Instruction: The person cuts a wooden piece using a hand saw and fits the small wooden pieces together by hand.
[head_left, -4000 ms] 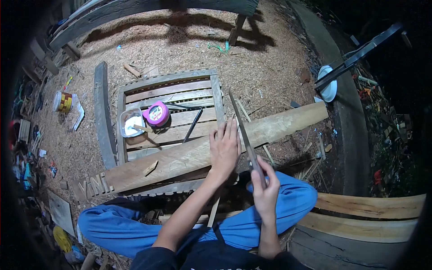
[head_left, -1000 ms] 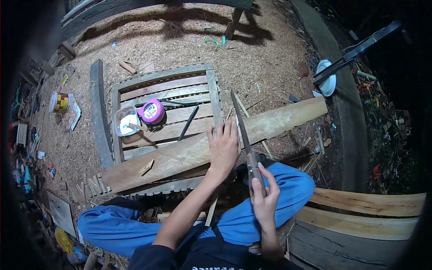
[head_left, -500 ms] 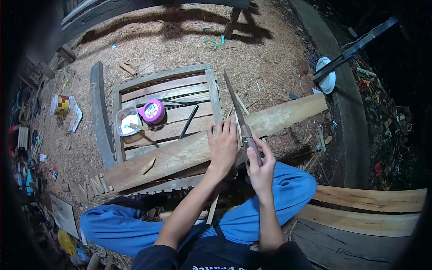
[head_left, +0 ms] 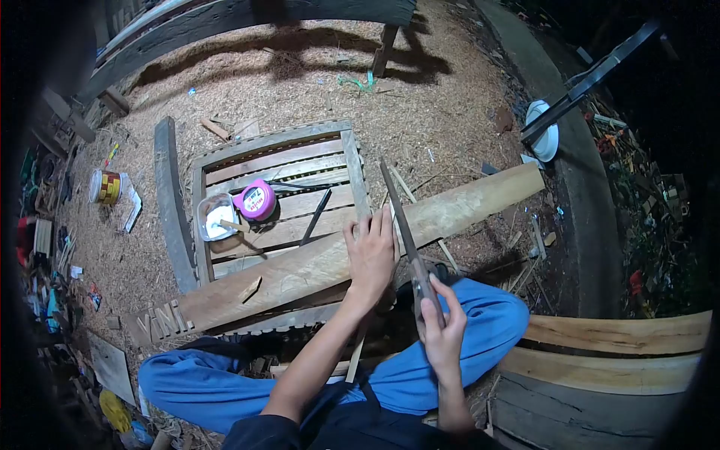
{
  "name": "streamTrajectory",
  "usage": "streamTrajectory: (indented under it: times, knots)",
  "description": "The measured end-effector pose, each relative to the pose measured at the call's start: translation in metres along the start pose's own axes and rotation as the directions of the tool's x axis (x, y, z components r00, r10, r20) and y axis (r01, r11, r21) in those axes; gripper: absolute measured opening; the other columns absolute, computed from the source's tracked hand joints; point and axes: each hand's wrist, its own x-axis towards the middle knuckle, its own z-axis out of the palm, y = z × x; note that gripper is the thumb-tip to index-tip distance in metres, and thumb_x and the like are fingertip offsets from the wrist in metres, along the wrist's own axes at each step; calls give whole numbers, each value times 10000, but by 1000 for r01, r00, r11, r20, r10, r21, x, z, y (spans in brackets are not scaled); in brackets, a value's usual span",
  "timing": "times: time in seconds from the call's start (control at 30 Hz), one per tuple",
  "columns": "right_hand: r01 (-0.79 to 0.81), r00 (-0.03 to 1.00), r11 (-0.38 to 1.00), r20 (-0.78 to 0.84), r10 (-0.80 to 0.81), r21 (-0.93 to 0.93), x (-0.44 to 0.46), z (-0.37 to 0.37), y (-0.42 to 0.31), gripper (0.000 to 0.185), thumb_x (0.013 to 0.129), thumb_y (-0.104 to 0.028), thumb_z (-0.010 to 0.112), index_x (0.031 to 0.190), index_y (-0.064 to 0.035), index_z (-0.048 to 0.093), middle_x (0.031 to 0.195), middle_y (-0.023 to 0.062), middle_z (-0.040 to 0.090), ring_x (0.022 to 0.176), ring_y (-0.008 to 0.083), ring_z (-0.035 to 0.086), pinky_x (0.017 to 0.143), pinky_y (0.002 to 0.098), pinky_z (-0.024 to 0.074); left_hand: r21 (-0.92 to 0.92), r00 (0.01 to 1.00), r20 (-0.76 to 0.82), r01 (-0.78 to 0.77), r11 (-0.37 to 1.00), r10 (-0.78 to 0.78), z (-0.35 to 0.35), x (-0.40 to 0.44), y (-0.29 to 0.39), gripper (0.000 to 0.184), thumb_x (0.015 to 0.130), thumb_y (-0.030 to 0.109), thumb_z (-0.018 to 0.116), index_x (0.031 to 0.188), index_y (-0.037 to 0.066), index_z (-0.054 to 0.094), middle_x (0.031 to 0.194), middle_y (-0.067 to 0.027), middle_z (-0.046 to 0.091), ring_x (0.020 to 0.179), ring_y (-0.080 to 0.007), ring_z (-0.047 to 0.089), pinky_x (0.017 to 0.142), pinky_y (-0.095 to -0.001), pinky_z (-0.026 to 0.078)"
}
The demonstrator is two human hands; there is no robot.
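Note:
My left hand (head_left: 371, 251) lies on a long, wide wooden board (head_left: 300, 274), fingers stretched forward and thumb hidden. A thin wooden strip (head_left: 355, 352) runs from my lap up beneath my left wrist; whether the fingers press on it I cannot tell. My right hand (head_left: 444, 330) is closed around the handle of a hand saw (head_left: 401, 217). Its long narrow blade points away from me, across the board, just right of my left fingertips. A small wood offcut (head_left: 251, 289) rests on the board, and several short pieces (head_left: 163, 319) lie at its left end.
Under the board is a slatted wooden frame (head_left: 281, 133) holding a pink tape measure (head_left: 256, 200), a plastic tub with white contents (head_left: 217, 216) and a black pen-like stick (head_left: 316, 216). Planks (head_left: 615, 330) lie at right. A wooden bench (head_left: 247, 26) stands beyond the sawdust-covered ground.
My right hand has drawn the saw back toward me and slightly right, so its tip sits lower. My left hand stays on the board. The camera view has shifted slightly.

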Motion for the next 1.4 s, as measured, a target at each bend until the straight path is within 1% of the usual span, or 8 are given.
streamTrajectory:
  times: [0.17,0.2,0.3,0.77,0.9,1.0,1.23,1.4]
  knots:
    - [113,994,992,11,-112,-49,45,19,5,406,1019,-129,653,1366,76,603,1274,161,690,1109,192,664,970,323,523,18,999,-25,-30,999,31,-1,-1,0,478,943,170,623,1388,1,574,1272,-112,655,1152,-268,585,1035,-484,372]
    - [267,963,956,4,-269,-124,47,23,6,372,1021,-119,647,1353,45,611,1148,55,686,838,38,567,668,206,454,-1,1000,-22,-18,1000,18,-2,0,0,481,940,167,625,1388,-1,574,1265,-114,657,1150,-267,585,1031,-483,374]
    - [97,995,994,12,-97,-44,10,12,-10,421,1028,-134,644,1387,78,584,1318,172,675,1158,185,649,975,314,523,28,1000,-8,0,1000,0,1,1,1,478,941,169,624,1383,-5,575,1260,-113,659,1151,-272,584,1026,-480,374]
    - [33,999,999,-7,-33,-11,-5,-3,10,391,1026,-122,630,1359,81,604,1303,165,683,1171,208,645,1013,342,507,52,1000,-21,-12,999,13,1,-2,-1,434,956,174,618,1359,16,591,1256,-108,659,1151,-268,580,1020,-472,386]
    - [221,975,971,10,-221,-92,34,19,5,396,1029,-128,639,1371,68,600,1271,145,686,1157,180,641,967,327,521,23,1000,-21,-18,1000,18,-1,0,0,419,955,171,618,1345,19,598,1248,-103,659,1155,-269,581,1021,-469,387]
    - [29,999,997,26,-27,-69,17,10,-11,407,1024,-124,647,1376,72,594,1280,151,691,1162,174,642,959,324,523,13,1000,-22,6,1000,-6,-1,2,-2,427,951,172,621,1347,16,594,1248,-104,658,1153,-271,583,1023,-470,384]
    - [189,982,979,28,-188,-72,39,20,2,426,1030,-161,653,1372,85,588,1269,161,689,1118,180,650,979,307,511,23,998,-35,-50,998,50,0,-1,-3,467,935,168,625,1371,7,579,1242,-110,663,1157,-271,590,1030,-476,379]
    - [30,999,999,24,-30,-27,6,0,1,423,1024,-167,659,1364,79,605,1266,132,691,1086,150,650,891,281,535,51,1000,4,-2,999,1,-1,1,-1,495,925,180,633,1383,3,569,1255,-103,658,1178,-257,584,1051,-476,373]
